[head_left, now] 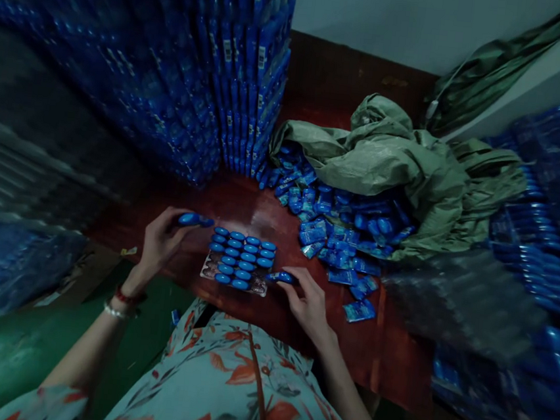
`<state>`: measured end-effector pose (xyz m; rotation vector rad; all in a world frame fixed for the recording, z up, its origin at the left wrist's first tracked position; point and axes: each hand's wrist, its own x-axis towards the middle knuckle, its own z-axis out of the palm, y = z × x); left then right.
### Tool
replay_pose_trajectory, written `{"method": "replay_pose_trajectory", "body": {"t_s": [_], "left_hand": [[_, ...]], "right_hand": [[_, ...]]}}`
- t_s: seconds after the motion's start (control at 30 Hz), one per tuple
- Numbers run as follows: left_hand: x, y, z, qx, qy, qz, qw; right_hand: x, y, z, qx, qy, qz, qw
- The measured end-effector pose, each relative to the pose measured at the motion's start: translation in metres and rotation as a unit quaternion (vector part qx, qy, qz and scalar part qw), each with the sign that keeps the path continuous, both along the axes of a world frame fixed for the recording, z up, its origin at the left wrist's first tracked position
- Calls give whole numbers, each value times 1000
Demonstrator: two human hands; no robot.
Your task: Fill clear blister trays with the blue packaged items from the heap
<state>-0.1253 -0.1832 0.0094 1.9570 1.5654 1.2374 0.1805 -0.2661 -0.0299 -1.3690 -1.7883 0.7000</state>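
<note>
A clear plastic tray (206,271) on the red-brown table holds rows of shiny blue packets (241,266), with bare hollows at its lower left and lower right. Left of the tray, my left hand (159,237) is raised, its fingers closed on a blue packet (190,219). My right hand (307,298), at the tray's right edge, pinches another blue packet (282,277) just beside the lower right hollows.
Loose blue packets (343,242) spill from a green sack (384,154) at the right of the table (261,201). Tall stacks of blue packs (254,69) stand behind. Stacked empty trays (30,173) are at left, more (464,300) at right.
</note>
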Motion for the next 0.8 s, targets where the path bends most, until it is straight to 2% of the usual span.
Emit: {"method": "replay_pose_trajectory", "body": {"t_s": [0.07,0.1,0.2,0.27,0.33,0.53,0.67,0.8], "left_hand": [[-9,-29,-11,-8,-25,68,997],[-10,-40,-20,-17,-28,83,996],[-6,-62,-46,-36,-7,80,996],[-2,-67,-56,-26,15,67,997],[0,-68,-57,-4,38,52,998],[-3,-77,-41,17,94,-30,995],[-2,-87,-55,-8,132,-65,989],[-1,-81,-70,-40,152,-130,979]], "right_hand": [[-6,1,-9,17,-37,38,998],[-9,1,-13,34,-65,59,996],[-13,6,-17,73,-167,112,977],[-11,9,-12,79,-228,139,961],[-7,13,-3,83,-274,166,944],[-1,23,15,76,-341,215,912],[-2,27,22,42,-359,239,901],[-1,28,26,51,-356,265,895]]}}
